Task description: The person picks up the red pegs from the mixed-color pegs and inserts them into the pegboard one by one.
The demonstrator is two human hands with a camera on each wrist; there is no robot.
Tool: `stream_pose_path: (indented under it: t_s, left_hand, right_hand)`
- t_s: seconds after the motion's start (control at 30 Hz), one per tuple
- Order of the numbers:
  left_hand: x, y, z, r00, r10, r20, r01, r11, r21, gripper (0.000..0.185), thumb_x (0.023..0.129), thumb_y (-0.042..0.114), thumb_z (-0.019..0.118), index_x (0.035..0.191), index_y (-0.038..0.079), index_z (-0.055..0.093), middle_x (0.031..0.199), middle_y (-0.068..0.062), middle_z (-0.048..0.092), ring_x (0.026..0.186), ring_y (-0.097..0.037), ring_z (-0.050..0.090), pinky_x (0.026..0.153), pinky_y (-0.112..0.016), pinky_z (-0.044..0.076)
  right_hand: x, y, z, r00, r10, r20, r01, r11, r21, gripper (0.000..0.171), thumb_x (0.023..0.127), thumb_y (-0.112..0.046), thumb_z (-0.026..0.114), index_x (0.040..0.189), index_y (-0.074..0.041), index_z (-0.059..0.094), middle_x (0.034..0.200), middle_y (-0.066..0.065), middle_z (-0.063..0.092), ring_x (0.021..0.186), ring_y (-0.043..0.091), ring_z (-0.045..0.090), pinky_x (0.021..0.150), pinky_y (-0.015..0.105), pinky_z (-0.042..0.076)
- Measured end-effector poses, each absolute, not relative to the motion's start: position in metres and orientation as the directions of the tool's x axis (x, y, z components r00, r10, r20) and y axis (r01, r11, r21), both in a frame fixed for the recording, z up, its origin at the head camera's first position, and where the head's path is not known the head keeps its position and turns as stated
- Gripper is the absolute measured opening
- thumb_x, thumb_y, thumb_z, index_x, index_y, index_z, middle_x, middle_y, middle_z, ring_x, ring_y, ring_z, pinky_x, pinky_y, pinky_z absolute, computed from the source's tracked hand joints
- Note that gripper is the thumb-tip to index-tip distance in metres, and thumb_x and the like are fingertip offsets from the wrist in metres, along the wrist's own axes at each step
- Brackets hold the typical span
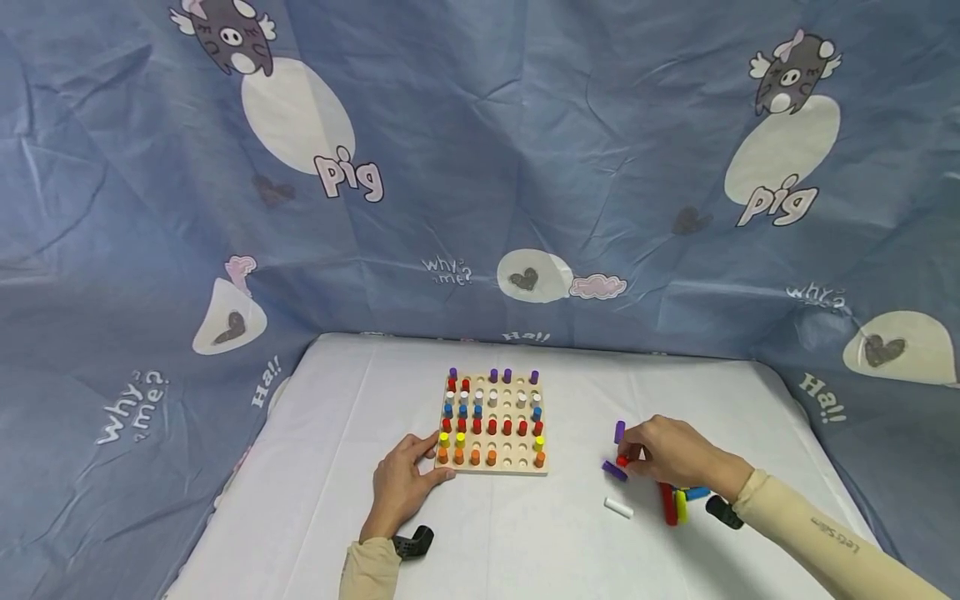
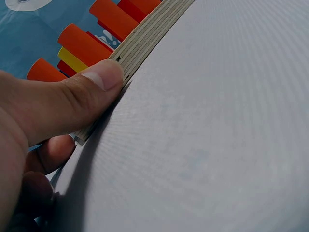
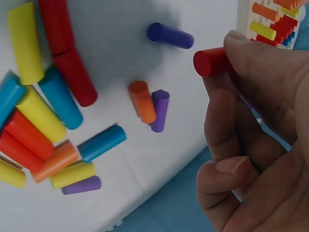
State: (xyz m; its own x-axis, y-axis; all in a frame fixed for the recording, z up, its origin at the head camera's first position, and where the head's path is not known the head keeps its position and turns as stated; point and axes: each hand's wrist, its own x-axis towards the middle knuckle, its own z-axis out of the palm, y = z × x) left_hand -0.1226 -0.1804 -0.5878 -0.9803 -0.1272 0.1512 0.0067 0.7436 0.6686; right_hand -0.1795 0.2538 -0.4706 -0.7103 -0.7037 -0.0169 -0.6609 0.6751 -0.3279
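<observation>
Blue cloth (image 1: 480, 192): "pig" printed twice, high above the worktop (image 1: 337, 417); "why me?" beyond the worktop's left edge and above its back edge; a "why?", remainder unclear, above its right back corner; "Ha!!" at its left, back and right edges. Right sleeve (image 1: 832, 542), over the worktop: small lettering, apparently "Let'sSlim".

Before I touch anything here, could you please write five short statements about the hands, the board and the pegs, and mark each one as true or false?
1. The left hand grips the wooden board at a near corner. True.
2. The right hand pinches a red peg. True.
3. Every place in the wooden board is filled. False: several holes are empty.
4. Orange pegs stand along the wooden board's near edge. True.
5. All pegs off the wooden board stand upright. False: the white peg, for one, lies on its side.
</observation>
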Motion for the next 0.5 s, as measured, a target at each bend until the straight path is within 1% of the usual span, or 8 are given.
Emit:
stream_pose_path:
  t_s: [0.13,0.33,0.4,0.5]
  left_hand:
    - [-0.122,-0.181,-0.588,-0.980,-0.123,0.156,0.013,0.744,0.668,0.071,0.073,0.035,0.098,0.138,0.019,0.073,0.090,0.013,0.059,0.063,-0.006,0.040,0.060,-0.025,0.032]
    - [-0.123,-0.181,-0.588,-0.979,-0.127,0.158,0.012,0.743,0.669,0.071,0.073,0.035,0.098,0.138,0.020,0.073,0.091,0.013,0.060,0.063,-0.006,0.040,0.060,-0.025,0.033]
    - [-0.123,-0.181,-0.588,-0.980,-0.127,0.154,0.010,0.741,0.672,0.071,0.073,0.036,0.097,0.138,0.020,0.073,0.091,0.013,0.059,0.063,-0.005,0.040,0.061,-0.025,0.033]
    - [-0.122,-0.182,-0.588,-0.980,-0.128,0.152,0.008,0.741,0.672,0.072,0.073,0.037,0.097,0.138,0.021,0.073,0.091,0.013,0.058,0.064,-0.005,0.040,0.061,-0.025,0.033]
  right_hand:
    - [-0.185,0.247,-0.468,-0.709,-0.705,-0.005,-0.667,0.673,-0.321,0.016,0.086,-0.018,0.088,0.096,-0.024,0.077,0.082,-0.020,0.068,0.069,-0.006,0.052,0.063,0.023,0.048]
    - [-0.196,0.227,-0.460,-0.703,-0.711,0.014,-0.681,0.668,-0.302,0.025,0.089,-0.017,0.086,0.112,-0.020,0.076,0.086,-0.014,0.070,0.072,-0.003,0.055,0.064,0.024,0.049]
    - [-0.199,0.220,-0.457,-0.695,-0.719,0.029,-0.692,0.658,-0.296,0.025,0.091,-0.014,0.083,0.114,-0.020,0.076,0.088,-0.013,0.071,0.072,-0.003,0.056,0.064,0.024,0.048]
    - [-0.202,0.210,-0.454,-0.679,-0.732,0.051,-0.712,0.640,-0.290,0.022,0.093,-0.011,0.081,0.112,-0.020,0.076,0.091,-0.012,0.073,0.072,-0.004,0.057,0.064,0.022,0.049]
